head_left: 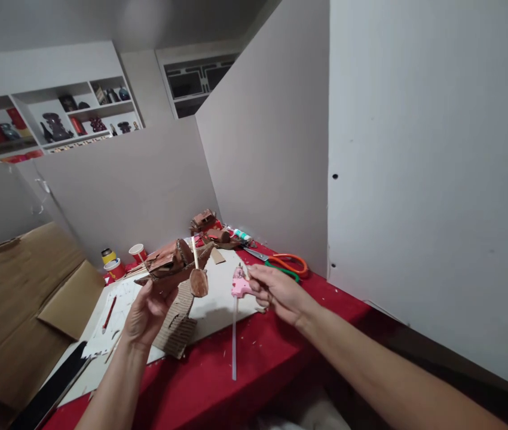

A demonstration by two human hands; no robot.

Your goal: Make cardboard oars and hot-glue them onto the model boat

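My left hand (150,313) is closed under a brown cardboard model boat (171,266) and holds it up over the table. A small paddle (199,282) with a pale stick handle hangs at the boat's near side. In my right hand (278,292) is a pink glue gun (239,282), its nozzle pointing up and a long clear glue stick (235,340) trailing down from its back. The gun is to the right of the boat, apart from it. Below the boat lies a piece of corrugated cardboard (177,325).
Orange and green-handled scissors (276,261) lie right of the white board (218,307). Farther back sits another brown model (204,220) beside a glue tube (241,235). Paper cups (115,269), a red pen (109,313) and a large cardboard box (25,304) are at left. Grey partitions (263,143) enclose the table.
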